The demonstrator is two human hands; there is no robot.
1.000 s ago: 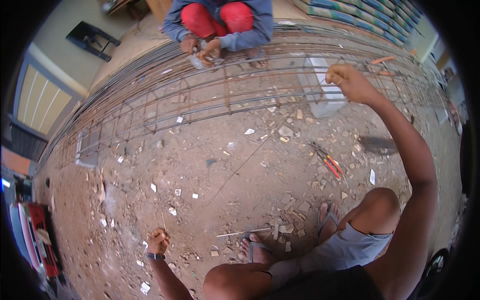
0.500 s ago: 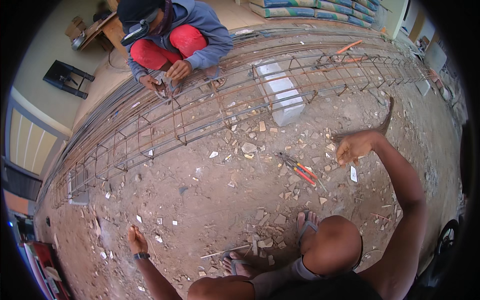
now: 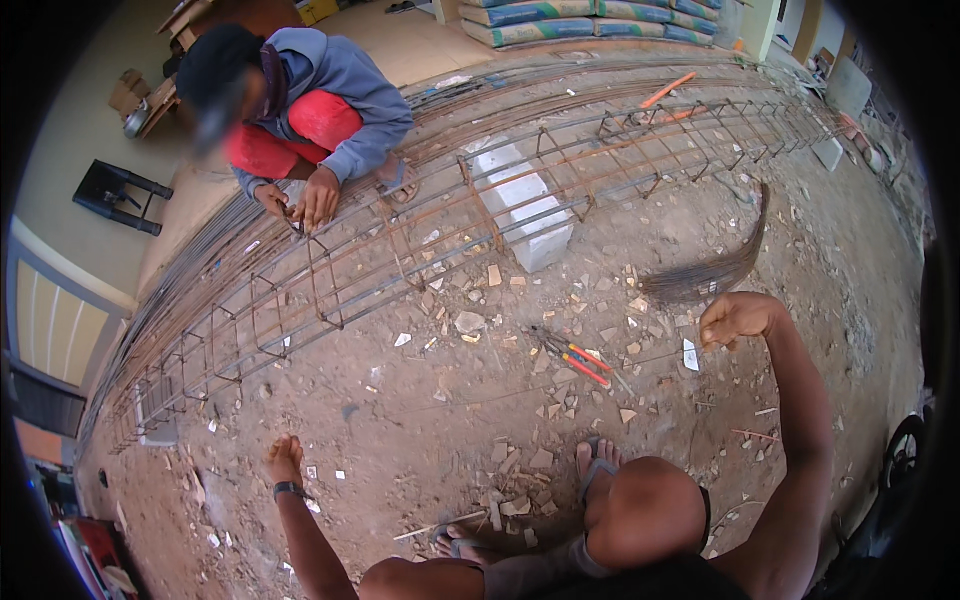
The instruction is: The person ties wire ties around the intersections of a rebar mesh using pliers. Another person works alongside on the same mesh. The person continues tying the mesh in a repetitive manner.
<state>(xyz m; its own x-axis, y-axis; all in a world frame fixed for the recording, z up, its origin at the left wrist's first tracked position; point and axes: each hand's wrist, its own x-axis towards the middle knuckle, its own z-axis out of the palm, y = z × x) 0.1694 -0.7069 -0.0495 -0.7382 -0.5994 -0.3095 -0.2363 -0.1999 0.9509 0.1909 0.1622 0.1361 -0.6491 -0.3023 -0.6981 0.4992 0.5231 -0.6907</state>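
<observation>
A thin wire (image 3: pixel 560 377) runs low across the dirt between my two hands, hard to see against the ground. My right hand (image 3: pixel 738 320) pinches its right end, beside a small white tile shard (image 3: pixel 691 355). At the lower left, my left hand (image 3: pixel 285 460), with a dark band on the wrist, is closed where the wire's faint line leads; the end itself is hidden. Between them on the ground lie pincers (image 3: pixel 585 366) with red-orange handles. Past my right hand rests a bundle of dark bristles (image 3: pixel 715 275), like a broom head.
A long rebar cage (image 3: pixel 420 255) crosses ahead, propped on a pale block (image 3: pixel 525 205). Behind it a crouching person (image 3: pixel 310 110) works on the bars with both hands. Stacked sacks (image 3: pixel 590 25) stand at the back. Broken tile pieces (image 3: pixel 515 505) litter the dirt near my sandalled feet.
My right hand has moved slightly down, my left slightly up, and the wire between them now shows. The other person's hands have come together at the cage's bars. The view has shifted somewhat.
</observation>
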